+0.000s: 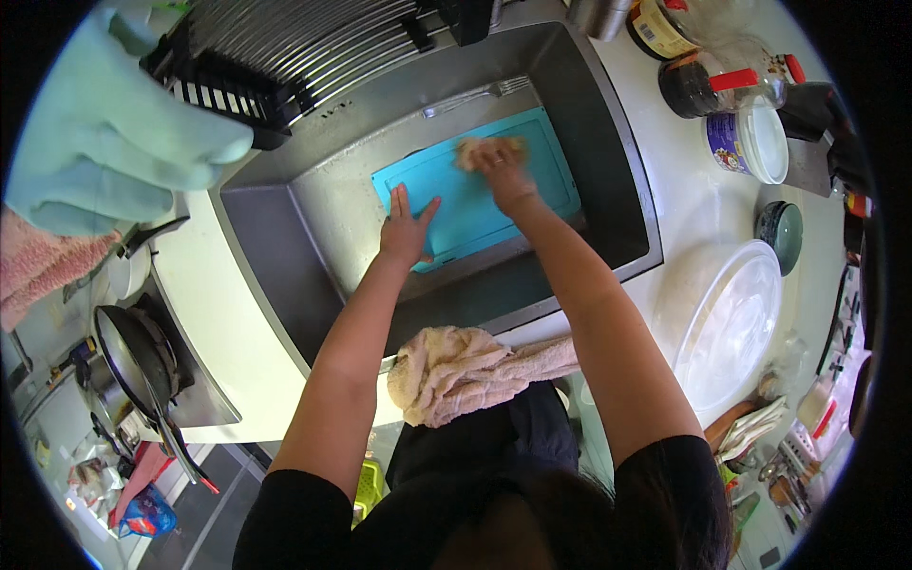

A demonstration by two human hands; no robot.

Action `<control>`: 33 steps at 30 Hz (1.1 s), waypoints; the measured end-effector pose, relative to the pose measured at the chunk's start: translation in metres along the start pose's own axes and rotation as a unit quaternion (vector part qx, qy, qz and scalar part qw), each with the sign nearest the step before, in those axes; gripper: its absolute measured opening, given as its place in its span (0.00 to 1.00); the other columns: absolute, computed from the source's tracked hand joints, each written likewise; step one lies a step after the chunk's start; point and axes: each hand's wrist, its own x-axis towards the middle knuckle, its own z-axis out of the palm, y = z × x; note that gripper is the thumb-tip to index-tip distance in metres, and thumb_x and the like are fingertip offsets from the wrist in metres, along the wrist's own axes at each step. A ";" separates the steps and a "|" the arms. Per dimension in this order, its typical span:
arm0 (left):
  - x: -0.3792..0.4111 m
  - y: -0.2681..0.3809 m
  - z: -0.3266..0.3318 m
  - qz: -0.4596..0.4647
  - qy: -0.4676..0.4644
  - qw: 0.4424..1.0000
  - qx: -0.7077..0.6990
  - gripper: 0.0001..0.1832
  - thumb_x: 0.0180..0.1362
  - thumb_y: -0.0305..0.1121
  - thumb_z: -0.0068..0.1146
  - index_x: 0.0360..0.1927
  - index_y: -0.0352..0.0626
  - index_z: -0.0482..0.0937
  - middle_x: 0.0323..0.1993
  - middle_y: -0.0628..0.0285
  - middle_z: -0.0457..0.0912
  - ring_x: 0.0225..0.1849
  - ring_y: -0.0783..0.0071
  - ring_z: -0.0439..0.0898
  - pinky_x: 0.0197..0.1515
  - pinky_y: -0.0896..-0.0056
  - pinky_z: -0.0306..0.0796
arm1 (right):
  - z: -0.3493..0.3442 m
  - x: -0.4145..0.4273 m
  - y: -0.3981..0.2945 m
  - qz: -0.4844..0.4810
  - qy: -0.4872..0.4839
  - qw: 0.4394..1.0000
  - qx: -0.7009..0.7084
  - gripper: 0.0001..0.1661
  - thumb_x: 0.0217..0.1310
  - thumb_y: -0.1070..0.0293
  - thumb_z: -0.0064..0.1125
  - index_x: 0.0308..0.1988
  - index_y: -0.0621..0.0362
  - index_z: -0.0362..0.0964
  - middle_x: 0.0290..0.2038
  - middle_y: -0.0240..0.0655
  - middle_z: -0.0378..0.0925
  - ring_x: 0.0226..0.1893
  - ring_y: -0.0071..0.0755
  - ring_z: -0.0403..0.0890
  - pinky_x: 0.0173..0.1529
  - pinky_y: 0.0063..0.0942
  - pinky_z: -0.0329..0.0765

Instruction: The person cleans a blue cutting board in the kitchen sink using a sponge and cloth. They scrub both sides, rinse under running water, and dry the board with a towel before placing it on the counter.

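Observation:
A flat, bright blue rectangular plastic panel (477, 214), perhaps a lid or a board, lies in the stainless steel sink (313, 206). My left hand (407, 231) rests on its left part, fingers spread. On the upper right of the panel, my right hand (509, 178) presses a bunched tan cloth or sponge (470, 152), blurred by motion. Behind the panel, a metal fork (477, 97) lies on the sink floor. A beige towel (456, 374) hangs over the sink's front edge.
A dish rack (320, 57) stands behind the sink; pale green rubber gloves (121, 142) hang at left. A frying pan (132, 360) sits on the stove. Along the right counter are a white tub (766, 146), a green bowl (787, 239) and a large translucent basin (727, 324).

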 end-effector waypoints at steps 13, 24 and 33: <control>0.003 -0.003 0.002 -0.018 -0.029 0.999 -0.023 0.60 0.30 0.44 0.73 0.66 0.71 0.44 0.66 0.37 0.32 0.68 0.43 0.37 0.56 0.52 0.62 | -0.017 -0.049 0.020 0.145 -0.156 0.977 0.022 0.43 0.51 0.68 0.49 0.64 0.56 0.38 0.66 0.38 0.38 0.66 0.44 0.43 0.66 0.36 0.48; 0.003 0.007 -0.014 -0.037 -0.059 0.997 -0.026 0.64 0.27 0.42 0.75 0.66 0.70 0.41 0.65 0.33 0.31 0.67 0.38 0.35 0.58 0.42 0.55 | -0.011 -0.038 0.045 0.253 -0.086 0.952 0.153 0.33 0.58 0.68 0.42 0.62 0.59 0.46 0.62 0.37 0.50 0.56 0.41 0.64 0.53 0.43 0.69; 0.008 0.007 0.000 -0.033 -0.062 0.997 -0.028 0.65 0.25 0.42 0.76 0.66 0.70 0.40 0.64 0.32 0.31 0.67 0.38 0.34 0.56 0.44 0.59 | 0.019 -0.055 0.054 0.083 -0.141 0.986 -0.031 0.20 0.57 0.68 0.43 0.51 0.52 0.64 0.46 0.42 0.71 0.44 0.42 0.75 0.43 0.38 0.75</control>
